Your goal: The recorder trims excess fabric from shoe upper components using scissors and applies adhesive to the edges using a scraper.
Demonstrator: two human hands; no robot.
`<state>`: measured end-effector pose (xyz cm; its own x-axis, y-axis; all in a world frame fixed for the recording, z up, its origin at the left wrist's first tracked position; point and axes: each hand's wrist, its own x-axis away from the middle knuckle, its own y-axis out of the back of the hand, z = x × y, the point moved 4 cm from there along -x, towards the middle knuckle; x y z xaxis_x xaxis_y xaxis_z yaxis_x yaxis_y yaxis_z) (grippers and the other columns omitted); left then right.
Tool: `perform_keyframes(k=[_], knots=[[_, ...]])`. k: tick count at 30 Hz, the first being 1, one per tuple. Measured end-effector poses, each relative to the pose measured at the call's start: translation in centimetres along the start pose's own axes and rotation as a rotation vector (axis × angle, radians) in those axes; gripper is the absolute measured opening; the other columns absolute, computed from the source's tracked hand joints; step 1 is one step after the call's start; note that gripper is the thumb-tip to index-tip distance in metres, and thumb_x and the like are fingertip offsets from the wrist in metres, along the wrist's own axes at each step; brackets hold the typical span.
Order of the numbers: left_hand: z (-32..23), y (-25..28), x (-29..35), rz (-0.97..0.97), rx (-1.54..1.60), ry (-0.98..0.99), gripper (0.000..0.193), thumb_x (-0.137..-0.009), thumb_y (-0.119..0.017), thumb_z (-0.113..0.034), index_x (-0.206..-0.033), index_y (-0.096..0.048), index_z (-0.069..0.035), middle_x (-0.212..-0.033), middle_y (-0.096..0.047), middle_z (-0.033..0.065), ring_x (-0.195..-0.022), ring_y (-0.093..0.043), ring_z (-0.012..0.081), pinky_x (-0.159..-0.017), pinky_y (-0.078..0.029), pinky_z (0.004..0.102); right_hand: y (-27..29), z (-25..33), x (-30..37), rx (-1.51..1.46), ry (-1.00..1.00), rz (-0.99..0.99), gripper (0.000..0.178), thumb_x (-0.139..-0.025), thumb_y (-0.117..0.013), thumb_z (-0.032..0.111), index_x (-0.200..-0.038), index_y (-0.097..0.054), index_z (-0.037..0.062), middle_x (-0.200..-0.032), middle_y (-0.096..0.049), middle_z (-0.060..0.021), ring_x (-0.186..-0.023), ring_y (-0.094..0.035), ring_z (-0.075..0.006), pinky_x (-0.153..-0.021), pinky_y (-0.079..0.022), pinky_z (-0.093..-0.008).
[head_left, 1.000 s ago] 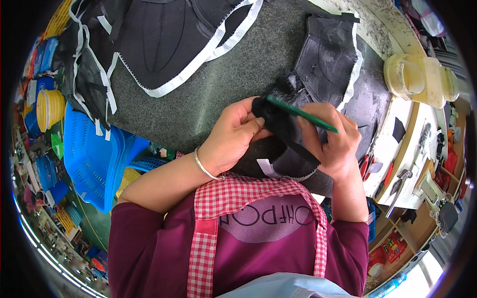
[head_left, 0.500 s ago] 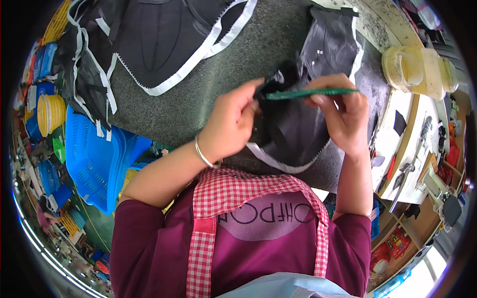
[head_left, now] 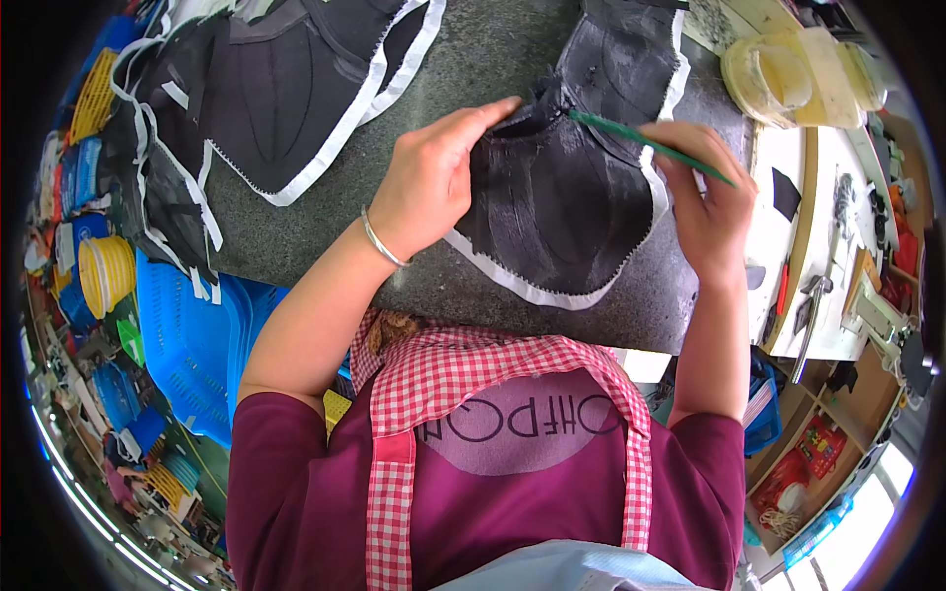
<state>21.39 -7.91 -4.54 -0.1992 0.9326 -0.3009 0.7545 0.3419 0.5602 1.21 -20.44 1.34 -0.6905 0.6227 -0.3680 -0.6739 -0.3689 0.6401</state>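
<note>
Black fabric piece [head_left: 572, 197] with a white zigzag-cut border lies flat on the dark speckled bench [head_left: 473, 59], directly in front of the person. Left hand [head_left: 434, 177], wearing a thin bracelet, presses flat on the piece's left edge, fingers extended and closed on nothing. Right hand [head_left: 705, 197] pinches a slim green brush [head_left: 645, 146] between thumb and fingers, its tip touching the piece's upper edge; a yellowish container [head_left: 778, 74] stands beyond on the right.
</note>
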Motion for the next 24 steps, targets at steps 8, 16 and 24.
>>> perform_keyframes(k=[8,16,24], knots=[[0.5,-0.4,0.5,-0.055,-0.033,0.117,0.057,-0.079,-0.048,0.017,-0.128,-0.063,-0.008,-0.091,-0.068,0.0168,-0.061,-0.06,0.0227,-0.061,-0.051,0.0319,0.3,1.3,7.2,-0.189,0.147,0.516,0.025,-0.067,-0.07,0.0,-0.09,-0.067,0.0069,-0.089,-0.07,-0.0088,-0.077,-0.068,-0.0281,-0.069,-0.054,-0.0374],[1.1,-0.9,-0.6,-0.228,-0.067,-0.004,0.054,-0.082,-0.05,0.014,-0.127,-0.063,-0.011,-0.089,-0.067,0.0168,-0.06,-0.059,0.0209,-0.062,-0.05,0.0302,-1.7,2.6,9.2,-0.034,0.121,0.382,0.026,-0.071,-0.066,-0.002,-0.095,-0.066,0.0073,-0.09,-0.07,-0.009,-0.076,-0.07,-0.0292,-0.067,-0.057,-0.0379],[2.4,0.0,-0.4,-0.04,0.333,0.115,0.037,-0.094,-0.049,-0.004,-0.13,-0.058,0.001,-0.125,-0.065,0.0114,-0.113,-0.061,0.0163,-0.101,-0.043,0.0284,-2.9,2.8,7.4,-0.223,-0.17,0.219,0.005,-0.088,-0.064,-0.002,-0.091,-0.067,-0.0014,-0.076,-0.063,-0.0109,-0.059,-0.057,-0.019,-0.054,-0.043,-0.0289]])
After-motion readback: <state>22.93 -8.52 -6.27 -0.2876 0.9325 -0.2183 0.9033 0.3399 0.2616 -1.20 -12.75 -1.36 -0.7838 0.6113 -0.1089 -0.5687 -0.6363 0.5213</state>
